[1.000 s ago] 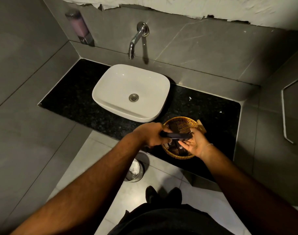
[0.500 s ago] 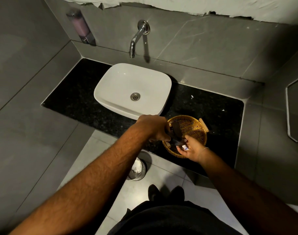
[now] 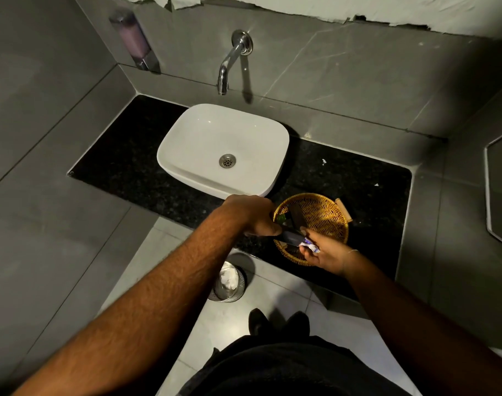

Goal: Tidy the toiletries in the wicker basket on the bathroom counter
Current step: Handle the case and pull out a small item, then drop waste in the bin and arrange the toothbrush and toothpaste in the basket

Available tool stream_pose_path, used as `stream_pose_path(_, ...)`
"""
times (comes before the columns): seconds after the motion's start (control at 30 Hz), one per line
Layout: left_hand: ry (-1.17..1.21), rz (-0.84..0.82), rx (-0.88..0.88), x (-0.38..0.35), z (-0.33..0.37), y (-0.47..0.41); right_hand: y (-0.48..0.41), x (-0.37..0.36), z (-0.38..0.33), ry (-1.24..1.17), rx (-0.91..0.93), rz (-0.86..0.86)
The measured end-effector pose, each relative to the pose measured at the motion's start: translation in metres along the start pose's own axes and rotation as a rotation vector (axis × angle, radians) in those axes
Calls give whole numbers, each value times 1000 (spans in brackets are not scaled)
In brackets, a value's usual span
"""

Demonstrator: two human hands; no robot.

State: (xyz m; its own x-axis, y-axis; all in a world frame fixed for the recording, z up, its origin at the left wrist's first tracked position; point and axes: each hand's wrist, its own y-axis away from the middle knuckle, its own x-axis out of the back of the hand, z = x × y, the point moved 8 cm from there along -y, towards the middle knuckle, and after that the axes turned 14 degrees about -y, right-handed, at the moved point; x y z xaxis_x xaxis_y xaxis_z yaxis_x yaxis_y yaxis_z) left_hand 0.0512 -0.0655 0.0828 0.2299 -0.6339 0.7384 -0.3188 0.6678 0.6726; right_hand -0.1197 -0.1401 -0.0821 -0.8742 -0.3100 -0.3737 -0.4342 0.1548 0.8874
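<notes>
A round wicker basket (image 3: pixel 327 215) sits on the black counter (image 3: pixel 364 178), right of the sink. My left hand (image 3: pixel 252 214) is at the basket's left rim, closed on a dark flat packet (image 3: pixel 291 238) that lies across the near rim. My right hand (image 3: pixel 327 254) covers the basket's near edge and pinches a small white and purple tube (image 3: pixel 311 247). Inside the basket stand a dark upright packet (image 3: pixel 297 217) and a small green item (image 3: pixel 281 217). A tan wooden piece (image 3: pixel 344 210) lies against the basket's far right side.
A white basin (image 3: pixel 204 130) stands on the counter under a chrome wall tap (image 3: pixel 229 64). A soap dispenser (image 3: pixel 135 41) hangs on the left wall. On the floor below the counter edge is a small metal bin (image 3: pixel 229 284). A chrome rail (image 3: pixel 489 195) runs along the right wall.
The dark packet has come down from between both hands to the basket's near rim. My right hand has shifted lower and now pinches the white tube. The view has moved slightly.
</notes>
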Motion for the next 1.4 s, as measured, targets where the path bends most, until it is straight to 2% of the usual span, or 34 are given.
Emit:
stream_pose_path(0.17,49,-28,-9,-13,-4,-6,-1,3,-5,63,25,-71)
stream_pose_path(0.27,230,-100,-70,-33,7,-16,-1,1,-9,-6,44,-92)
stream_pose_path(0.37,395,-62,-135,-46,26,-24,-3,-3,-16,-25,65,-96)
stream_pose_path(0.47,457,44,-171,-51,38,-30,-4,0,-23,88,123,10)
stream_pose_path(0.57,443,58,-200,-62,41,-33,-9,11,-33,200,224,149)
stream_pose_path(0.73,510,114,-178,-82,25,-35,-9,44,-44,198,329,288)
stream_pose_path(0.9,646,187,54,-128,-21,-36,-10,64,-48,132,375,356)
stream_pose_path(1.0,805,214,210,-167,-53,-24,-11,59,-48,157,387,371)
stream_pose_path(1.27,1186,212,804,-288,-128,36,-27,18,-32,216,440,323)
stream_pose_path(1.4,1231,153,922,-332,-142,41,-31,11,-20,335,423,359)
